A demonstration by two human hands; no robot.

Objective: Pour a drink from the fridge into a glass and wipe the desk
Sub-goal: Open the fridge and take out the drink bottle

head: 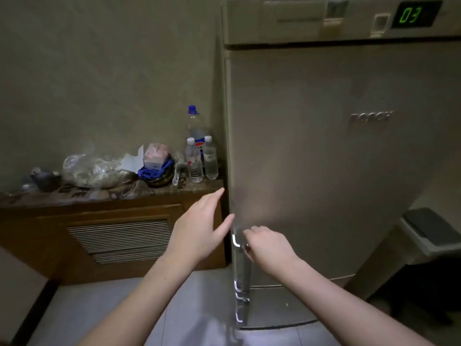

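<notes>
A tall grey fridge [324, 158] fills the right half of the view, its door closed and a green "03" display [410, 15] at the top. A vertical metal handle [239, 258] runs down the door's left edge. My right hand [269, 248] curls its fingers around that handle. My left hand [199, 228] is flat and spread, fingertips at the fridge's left edge, holding nothing. No glass or cloth for wiping can be told apart here.
Left of the fridge a wooden cabinet [119, 236] with a vent carries a patterned top. On it stand a tall blue-capped bottle [195, 128], two small water bottles [202, 161], plastic bags [94, 168] and a blue bundle [156, 171]. A lidded bin [434, 236] is at right.
</notes>
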